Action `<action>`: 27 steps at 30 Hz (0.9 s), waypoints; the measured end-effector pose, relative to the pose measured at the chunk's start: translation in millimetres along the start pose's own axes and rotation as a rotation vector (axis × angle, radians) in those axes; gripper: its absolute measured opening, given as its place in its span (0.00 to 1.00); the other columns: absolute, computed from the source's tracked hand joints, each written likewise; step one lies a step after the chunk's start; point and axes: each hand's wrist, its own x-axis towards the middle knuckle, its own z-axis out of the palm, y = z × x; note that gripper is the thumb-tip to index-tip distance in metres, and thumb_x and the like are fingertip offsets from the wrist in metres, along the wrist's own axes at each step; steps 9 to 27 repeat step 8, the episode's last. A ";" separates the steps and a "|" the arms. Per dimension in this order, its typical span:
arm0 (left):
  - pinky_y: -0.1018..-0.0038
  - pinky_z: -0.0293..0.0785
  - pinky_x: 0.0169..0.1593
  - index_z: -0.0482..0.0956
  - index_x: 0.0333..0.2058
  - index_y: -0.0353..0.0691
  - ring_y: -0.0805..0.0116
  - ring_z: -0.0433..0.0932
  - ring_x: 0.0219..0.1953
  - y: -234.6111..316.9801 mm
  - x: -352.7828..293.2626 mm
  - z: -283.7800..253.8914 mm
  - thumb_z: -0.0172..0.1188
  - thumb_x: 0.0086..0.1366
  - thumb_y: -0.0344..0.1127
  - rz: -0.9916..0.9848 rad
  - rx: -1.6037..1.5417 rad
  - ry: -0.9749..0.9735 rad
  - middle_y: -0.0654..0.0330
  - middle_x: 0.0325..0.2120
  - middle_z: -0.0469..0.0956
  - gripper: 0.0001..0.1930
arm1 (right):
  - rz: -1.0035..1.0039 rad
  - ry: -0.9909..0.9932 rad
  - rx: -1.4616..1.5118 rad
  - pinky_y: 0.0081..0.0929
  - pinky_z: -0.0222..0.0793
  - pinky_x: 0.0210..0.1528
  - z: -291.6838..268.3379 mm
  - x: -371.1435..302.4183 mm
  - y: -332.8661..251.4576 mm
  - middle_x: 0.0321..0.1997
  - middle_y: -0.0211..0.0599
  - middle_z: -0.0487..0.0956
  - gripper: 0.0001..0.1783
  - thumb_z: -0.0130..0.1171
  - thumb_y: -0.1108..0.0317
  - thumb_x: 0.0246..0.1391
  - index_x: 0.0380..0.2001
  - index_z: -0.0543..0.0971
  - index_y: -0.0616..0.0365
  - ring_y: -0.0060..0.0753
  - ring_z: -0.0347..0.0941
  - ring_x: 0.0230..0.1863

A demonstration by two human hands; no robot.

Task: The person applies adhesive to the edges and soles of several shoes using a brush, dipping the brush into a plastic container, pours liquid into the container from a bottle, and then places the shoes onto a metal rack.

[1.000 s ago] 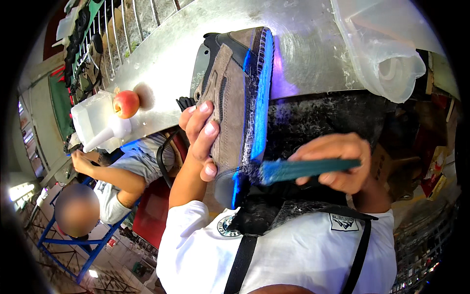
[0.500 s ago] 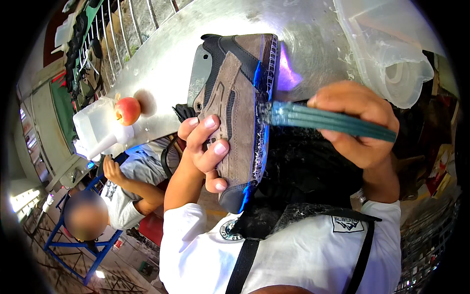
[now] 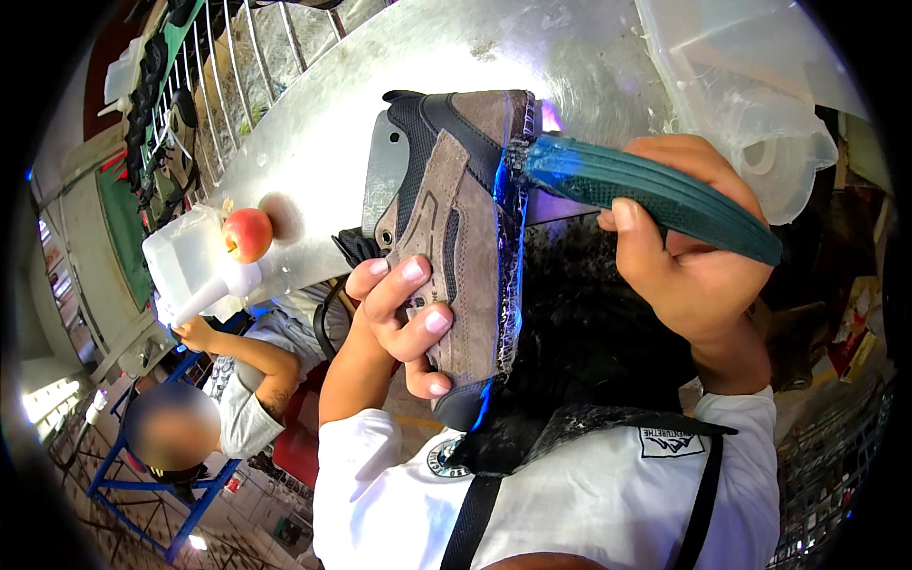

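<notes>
My left hand (image 3: 404, 328) is closed round the toe half of a brown and black shoe upper (image 3: 465, 237), which is turned on its side with the toe toward me. A grey plate-like last part shows at its opening. White stitching and a glowing blue line run along its bottom edge. In my right hand (image 3: 698, 271) I grip a brush with a ridged dark green handle (image 3: 646, 190). Its short bristles touch the shoe's bottom edge toward the heel. The palm side of my left hand is hidden behind the shoe.
Beneath the shoe's heel end is a shiny metal table (image 3: 313, 152). An apple (image 3: 249, 236) rests by a translucent spouted bottle (image 3: 185, 252) at the left. A clear plastic tub (image 3: 760, 85) stands far right, a wire rack (image 3: 228, 85) far left. A co-worker's arm (image 3: 256, 356) reaches in at left.
The brush has moved up along the shoe's edge toward the heel, its handle now tilting down to the right. The shoe has shifted slightly toward me. The co-worker's hand has moved left.
</notes>
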 end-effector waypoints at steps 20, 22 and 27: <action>0.47 0.60 0.58 0.41 0.74 0.62 0.47 0.76 0.56 -1.5 -1.0 2.3 0.62 0.66 0.49 -0.009 0.000 0.023 0.58 0.63 0.64 0.46 | 0.024 0.085 -0.070 0.22 0.80 0.39 5.0 5.8 7.1 0.47 0.53 0.80 0.14 0.63 0.84 0.55 0.45 0.79 0.77 0.31 0.82 0.36; 0.47 0.60 0.58 0.41 0.74 0.62 0.47 0.76 0.56 -1.5 -1.0 2.3 0.62 0.66 0.49 -0.009 0.000 0.023 0.58 0.63 0.64 0.46 | 0.024 0.085 -0.070 0.22 0.80 0.39 5.0 5.8 7.1 0.47 0.53 0.80 0.14 0.63 0.84 0.55 0.45 0.79 0.77 0.31 0.82 0.36; 0.47 0.60 0.58 0.41 0.74 0.62 0.47 0.76 0.56 -1.5 -1.0 2.3 0.62 0.66 0.49 -0.009 0.000 0.023 0.58 0.63 0.64 0.46 | 0.024 0.085 -0.070 0.22 0.80 0.39 5.0 5.8 7.1 0.47 0.53 0.80 0.14 0.63 0.84 0.55 0.45 0.79 0.77 0.31 0.82 0.36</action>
